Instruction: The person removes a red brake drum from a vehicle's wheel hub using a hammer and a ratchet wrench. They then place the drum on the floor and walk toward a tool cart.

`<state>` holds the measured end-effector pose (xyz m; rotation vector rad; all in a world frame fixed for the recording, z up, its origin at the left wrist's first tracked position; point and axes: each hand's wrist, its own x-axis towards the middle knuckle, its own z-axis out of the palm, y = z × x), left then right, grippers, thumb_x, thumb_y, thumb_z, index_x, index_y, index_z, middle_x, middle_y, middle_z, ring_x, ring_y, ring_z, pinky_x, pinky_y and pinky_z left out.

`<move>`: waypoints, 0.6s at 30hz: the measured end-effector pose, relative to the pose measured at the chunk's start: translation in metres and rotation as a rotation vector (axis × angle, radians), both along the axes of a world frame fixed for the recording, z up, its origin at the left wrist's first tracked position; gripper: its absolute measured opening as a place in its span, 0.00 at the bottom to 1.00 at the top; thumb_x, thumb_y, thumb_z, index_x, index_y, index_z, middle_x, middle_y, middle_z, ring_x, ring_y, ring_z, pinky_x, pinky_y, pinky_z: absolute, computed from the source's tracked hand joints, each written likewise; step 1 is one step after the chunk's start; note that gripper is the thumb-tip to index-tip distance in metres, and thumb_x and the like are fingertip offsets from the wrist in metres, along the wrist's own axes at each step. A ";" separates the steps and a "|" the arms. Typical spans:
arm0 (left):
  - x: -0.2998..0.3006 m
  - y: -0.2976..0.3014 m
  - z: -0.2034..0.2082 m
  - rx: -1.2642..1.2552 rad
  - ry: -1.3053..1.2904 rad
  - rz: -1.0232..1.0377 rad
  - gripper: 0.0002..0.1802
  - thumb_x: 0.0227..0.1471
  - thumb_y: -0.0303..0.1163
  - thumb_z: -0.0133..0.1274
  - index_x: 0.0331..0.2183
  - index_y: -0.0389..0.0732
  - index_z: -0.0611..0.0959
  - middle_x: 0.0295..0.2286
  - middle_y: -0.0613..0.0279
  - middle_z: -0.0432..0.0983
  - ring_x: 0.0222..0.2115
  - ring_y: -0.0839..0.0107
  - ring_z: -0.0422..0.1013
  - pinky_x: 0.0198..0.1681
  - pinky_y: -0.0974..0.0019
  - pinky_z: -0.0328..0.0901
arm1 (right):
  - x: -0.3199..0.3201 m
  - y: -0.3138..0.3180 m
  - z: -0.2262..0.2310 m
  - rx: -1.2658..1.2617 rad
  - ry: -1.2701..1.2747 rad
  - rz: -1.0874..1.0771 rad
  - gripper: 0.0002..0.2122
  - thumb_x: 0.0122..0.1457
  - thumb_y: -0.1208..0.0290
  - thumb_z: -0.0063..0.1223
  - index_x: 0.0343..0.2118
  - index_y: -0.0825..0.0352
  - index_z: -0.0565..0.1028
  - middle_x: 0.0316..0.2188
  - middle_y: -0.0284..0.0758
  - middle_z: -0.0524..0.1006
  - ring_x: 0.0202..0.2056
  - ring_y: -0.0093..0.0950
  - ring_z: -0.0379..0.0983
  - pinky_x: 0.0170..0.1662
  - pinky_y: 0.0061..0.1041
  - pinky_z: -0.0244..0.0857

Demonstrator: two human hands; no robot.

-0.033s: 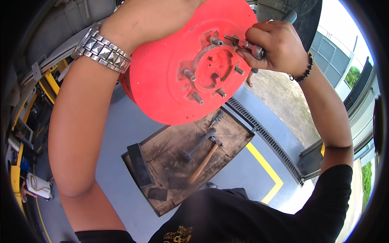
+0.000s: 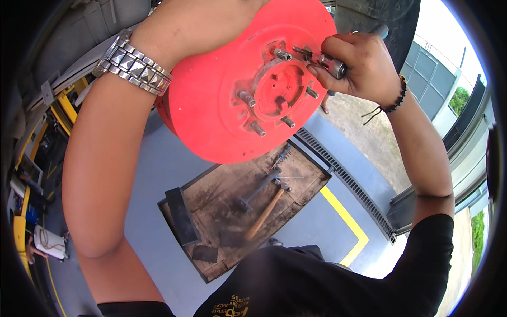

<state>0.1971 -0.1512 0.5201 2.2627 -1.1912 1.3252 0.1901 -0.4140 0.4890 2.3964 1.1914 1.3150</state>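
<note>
A red brake drum point(image 2: 211, 111) with several threaded wheel studs point(image 2: 246, 98) fills the upper middle of the view. My left hand point(image 2: 211, 24) lies against the drum's upper left side; its fingers run past the top edge of the picture and are hidden. My right hand point(image 2: 364, 61) is closed around what looks like a ratchet wrench point(image 2: 334, 67). The shiny end of this tool sits near the drum's upper right stud point(image 2: 302, 52), and a grey-blue handle end shows beyond my knuckles. Whether tool and stud touch, I cannot tell.
Below the drum stands a worn tray-topped cart point(image 2: 211, 185) with a wood-handled hammer point(image 2: 266, 211), a dark metal bar tool point(image 2: 259, 190) and a black box point(image 2: 182, 216). A floor drain grate point(image 2: 343, 179) runs on the right. A dark wheel-arch panel point(image 2: 364, 13) hangs behind my right hand.
My right hand and forearm have shifted slightly, the elbow a little to the left. The bracelet's loose cord has swung out to the left. The drum and my left arm stay practically still.
</note>
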 end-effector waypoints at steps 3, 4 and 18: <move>0.023 0.008 0.007 0.023 0.041 0.013 0.23 0.61 0.40 0.46 0.44 0.28 0.79 0.43 0.39 0.76 0.47 0.47 0.71 0.54 0.54 0.64 | -0.020 0.052 -0.055 1.028 0.622 0.192 0.17 0.59 0.54 0.60 0.26 0.64 0.74 0.16 0.29 0.70 0.19 0.19 0.68 0.21 0.24 0.60; 0.025 0.009 0.006 0.018 0.037 0.000 0.23 0.61 0.40 0.46 0.45 0.28 0.79 0.43 0.39 0.76 0.47 0.47 0.71 0.54 0.54 0.64 | -0.025 0.069 -0.062 1.339 0.893 0.370 0.17 0.60 0.53 0.59 0.23 0.62 0.73 0.14 0.26 0.65 0.17 0.18 0.61 0.20 0.23 0.54; -0.014 0.007 0.002 -0.072 0.156 -0.166 0.21 0.61 0.39 0.48 0.44 0.28 0.80 0.41 0.38 0.77 0.43 0.46 0.74 0.49 0.56 0.68 | -0.016 0.014 0.024 -0.305 0.008 -0.098 0.15 0.48 0.59 0.68 0.31 0.65 0.77 0.22 0.34 0.75 0.22 0.35 0.72 0.28 0.29 0.66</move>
